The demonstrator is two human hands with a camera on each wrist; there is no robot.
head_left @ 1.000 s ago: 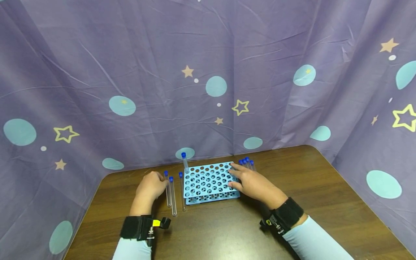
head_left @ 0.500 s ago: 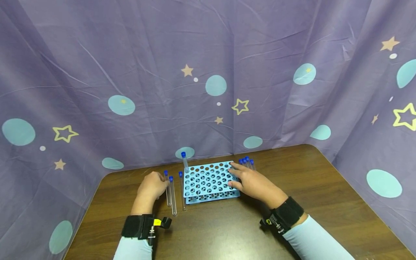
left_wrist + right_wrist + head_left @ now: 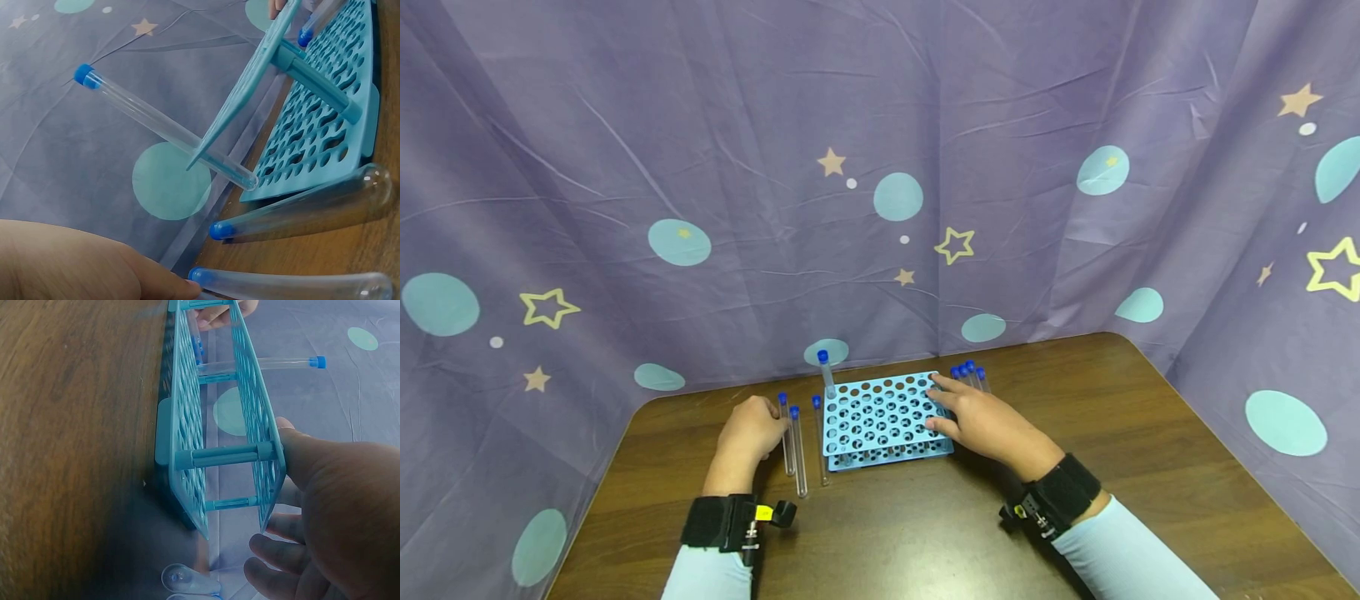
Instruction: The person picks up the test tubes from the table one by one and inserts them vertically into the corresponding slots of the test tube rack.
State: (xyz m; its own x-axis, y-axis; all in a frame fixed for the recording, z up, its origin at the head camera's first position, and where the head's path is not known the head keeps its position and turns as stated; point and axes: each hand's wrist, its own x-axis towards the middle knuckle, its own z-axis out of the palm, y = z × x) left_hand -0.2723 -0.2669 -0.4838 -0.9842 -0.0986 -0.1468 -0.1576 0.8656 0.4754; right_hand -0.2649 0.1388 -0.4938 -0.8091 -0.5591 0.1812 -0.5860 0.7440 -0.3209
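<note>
A light blue test tube rack [image 3: 883,414] with two perforated tiers stands on the table. One blue-capped test tube [image 3: 147,115] is upright in its back left corner. Three capped tubes lie left of it: one tube [image 3: 822,446] beside the rack, a middle tube [image 3: 800,458], and the leftmost tube [image 3: 787,446]. My left hand [image 3: 752,429] pinches the leftmost tube near its cap; its fingertips are mostly hidden. My right hand [image 3: 985,419] rests on the rack's right edge, fingers spread over the upper tier, its thumb [image 3: 284,423] at the top plate.
Several blue-capped tubes [image 3: 972,377] lie beyond the rack's right side, partly behind my right hand. The brown wooden table [image 3: 910,542] meets a purple patterned curtain [image 3: 760,317] along its back edge. Each wrist wears a black strap [image 3: 1063,492] with a camera.
My left hand has shifted very slightly to the right at the leftmost tube. The right hand, the rack and the tubes stay in place.
</note>
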